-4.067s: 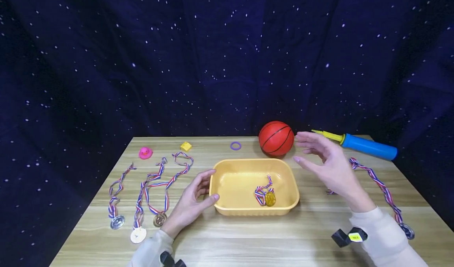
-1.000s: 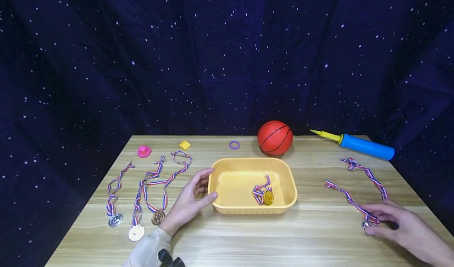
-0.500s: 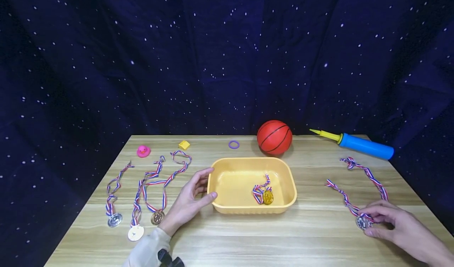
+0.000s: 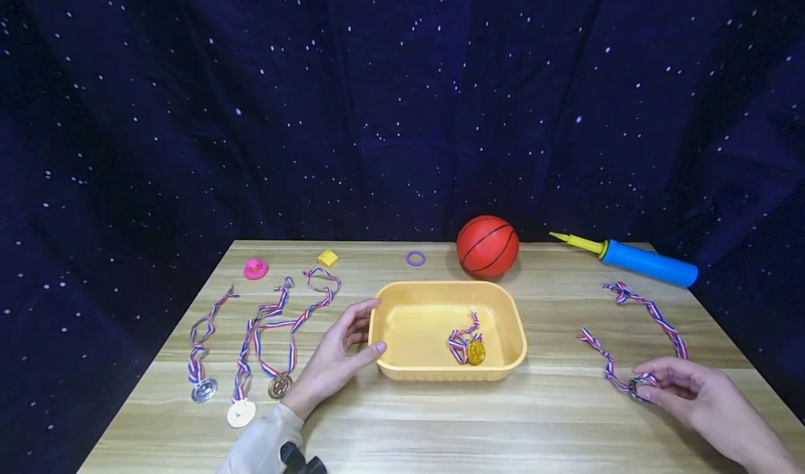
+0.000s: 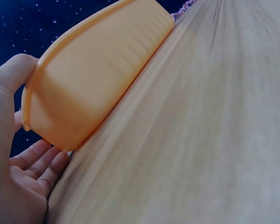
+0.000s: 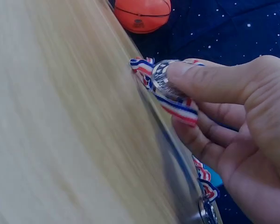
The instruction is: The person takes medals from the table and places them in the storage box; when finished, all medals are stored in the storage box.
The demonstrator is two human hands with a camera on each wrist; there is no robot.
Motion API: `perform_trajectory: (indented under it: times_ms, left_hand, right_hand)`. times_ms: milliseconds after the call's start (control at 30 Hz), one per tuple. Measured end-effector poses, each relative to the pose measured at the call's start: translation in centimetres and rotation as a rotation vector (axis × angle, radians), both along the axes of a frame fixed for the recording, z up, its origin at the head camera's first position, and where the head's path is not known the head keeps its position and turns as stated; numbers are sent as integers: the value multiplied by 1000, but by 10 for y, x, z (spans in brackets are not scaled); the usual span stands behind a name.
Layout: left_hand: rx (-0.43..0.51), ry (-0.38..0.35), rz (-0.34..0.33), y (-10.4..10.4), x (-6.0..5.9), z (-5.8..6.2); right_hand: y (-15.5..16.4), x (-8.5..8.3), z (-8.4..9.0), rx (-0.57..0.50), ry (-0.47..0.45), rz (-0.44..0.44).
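A yellow plastic tub (image 4: 402, 369) sits mid-table with a gold medal (image 4: 475, 352) and its bunched ribbon inside. My left hand (image 4: 342, 355) holds the tub's left end (image 5: 42, 100), thumb on the rim, fingers along the outer wall. At the right front, my right hand (image 4: 682, 390) pinches a silver medal (image 4: 638, 388) between thumb and fingers (image 6: 210, 81), with part of its striped ribbon (image 6: 177, 105) gathered in the grip. The rest of that ribbon (image 4: 648, 313) loops across the table behind the hand.
Three medals with striped ribbons (image 4: 251, 341) lie left of the tub. Along the back edge are a pink duck (image 4: 255, 269), a yellow block (image 4: 328, 258), a purple ring (image 4: 415, 258), an orange basketball (image 4: 488, 245) and a blue pump (image 4: 641, 261). A dark starry cloth hangs behind.
My right hand came down from near the ball to the silver medal, took hold of it and drew it slightly left and up, bunching its ribbon. The left hand stayed on the tub.
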State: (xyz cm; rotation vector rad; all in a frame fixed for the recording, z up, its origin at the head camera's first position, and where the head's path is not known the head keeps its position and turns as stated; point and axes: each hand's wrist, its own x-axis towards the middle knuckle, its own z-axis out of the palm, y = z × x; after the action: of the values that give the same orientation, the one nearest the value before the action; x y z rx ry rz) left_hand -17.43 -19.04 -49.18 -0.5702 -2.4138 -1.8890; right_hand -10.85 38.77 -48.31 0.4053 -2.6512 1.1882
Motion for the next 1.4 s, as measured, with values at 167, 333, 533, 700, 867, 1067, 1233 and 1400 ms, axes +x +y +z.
perform_trajectory:
  times_ms: [167,333,533,700,867,1067,1233,1400]
  left_hand:
    - [-4,-5,5,-1,1,0]
    - [-10,-4,13,-1,2,-1]
    - [1,7,9,0,2,-1]
    - [5,11,7,0,2,-1]
    - [1,15,6,1,2,-2]
    - [5,26,4,2,2,-1]
    - [5,25,3,2,1,-1]
    - [3,23,3,1,1,-1]
  right_hand:
    - [-5,1,3,-85,-28,-53]
    - [-10,-1,10,-139,-11,-83]
    - [-21,-5,28,-171,56,-110]
    - [-28,-12,44,-227,53,-112]
    - [-36,-21,59,-230,54,-114]
    - [-48,-36,85,-220,90,-105]
    - [-61,-47,107,-261,121,-89]
    - [-75,-56,128,-297,145,-66]
